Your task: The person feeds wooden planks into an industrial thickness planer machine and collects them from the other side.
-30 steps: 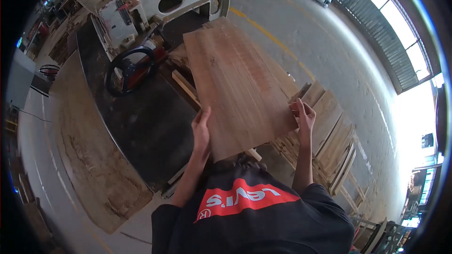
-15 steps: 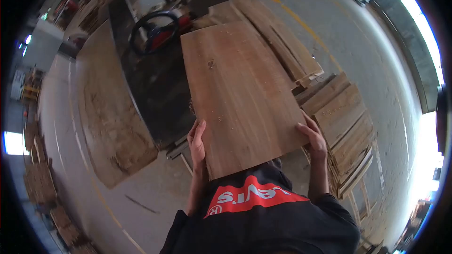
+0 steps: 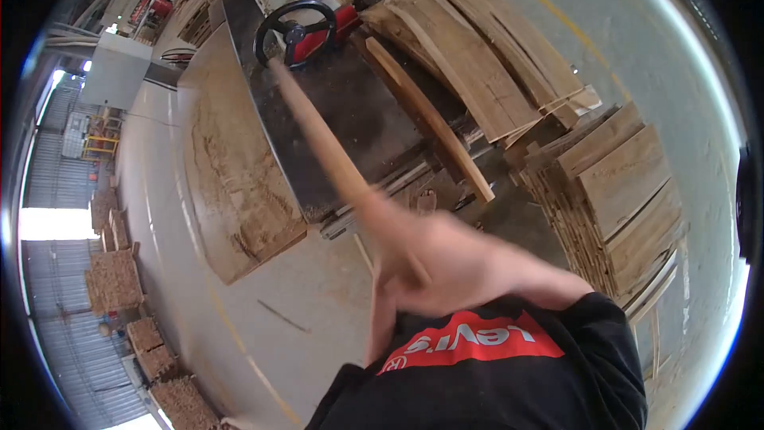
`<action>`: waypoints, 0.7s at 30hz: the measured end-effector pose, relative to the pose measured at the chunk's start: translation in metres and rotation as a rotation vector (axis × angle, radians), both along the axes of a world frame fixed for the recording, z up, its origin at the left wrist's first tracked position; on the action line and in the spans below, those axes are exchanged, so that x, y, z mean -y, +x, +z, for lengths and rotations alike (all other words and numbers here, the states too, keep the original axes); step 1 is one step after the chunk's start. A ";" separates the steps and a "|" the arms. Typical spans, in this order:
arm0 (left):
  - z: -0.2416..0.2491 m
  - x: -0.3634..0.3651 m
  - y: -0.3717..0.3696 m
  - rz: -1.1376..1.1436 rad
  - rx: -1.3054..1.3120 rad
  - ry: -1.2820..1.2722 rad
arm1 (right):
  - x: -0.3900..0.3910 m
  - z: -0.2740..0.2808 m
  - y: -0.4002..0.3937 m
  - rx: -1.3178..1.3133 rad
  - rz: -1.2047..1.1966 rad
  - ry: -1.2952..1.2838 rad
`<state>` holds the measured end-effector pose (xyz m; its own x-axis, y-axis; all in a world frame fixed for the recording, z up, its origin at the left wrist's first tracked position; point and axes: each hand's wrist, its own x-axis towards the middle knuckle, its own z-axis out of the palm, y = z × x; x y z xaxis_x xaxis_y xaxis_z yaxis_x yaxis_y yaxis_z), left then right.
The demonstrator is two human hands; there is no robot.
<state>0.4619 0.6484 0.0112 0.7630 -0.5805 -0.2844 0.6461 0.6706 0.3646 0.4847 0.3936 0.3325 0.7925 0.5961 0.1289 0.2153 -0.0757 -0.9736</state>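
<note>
A wooden board (image 3: 326,147) is turned edge-on, so it shows as a narrow strip running from the steering-wheel side toward my shirt. Around its near end is my right hand (image 3: 454,259), closed on it and smeared by motion. My left hand (image 3: 387,291) is at the same end, mostly covered by the right hand and the board; its fingers are hidden. Beyond the board lies a dark machine table (image 3: 318,155) with a black handwheel (image 3: 294,32). A narrow wooden strip (image 3: 434,123) rests along that table's right side.
Long rough-edged planks (image 3: 469,56) lie at the back right. A tall stack of boards (image 3: 629,183) stands to my right. Left of the machine is a large pale wooden slab (image 3: 239,183). A thin stick (image 3: 282,316) lies on the floor, and wood piles (image 3: 114,280) line the left.
The board has swung from lying flat, broad face up, to standing edge-on. My right hand has moved left toward my left hand. The narrow strip on the machine table has come into view.
</note>
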 end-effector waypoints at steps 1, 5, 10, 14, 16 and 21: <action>-0.039 -0.009 -0.001 0.010 -0.035 -0.169 | -0.023 0.009 -0.012 -0.076 0.144 -0.032; -0.062 -0.003 0.000 0.225 -0.055 -0.113 | -0.123 -0.060 -0.065 0.438 0.110 -0.206; -0.008 0.023 0.011 0.406 -0.069 0.160 | -0.168 -0.107 -0.092 0.546 0.185 -0.335; 0.000 0.031 0.010 0.499 -0.090 0.221 | -0.159 -0.102 -0.090 0.610 0.336 -0.500; 0.002 0.033 0.006 0.542 -0.102 0.238 | -0.158 -0.102 -0.089 0.711 0.374 -0.592; 0.009 0.041 0.002 0.610 -0.125 0.290 | -0.136 -0.089 -0.069 0.854 0.053 -0.327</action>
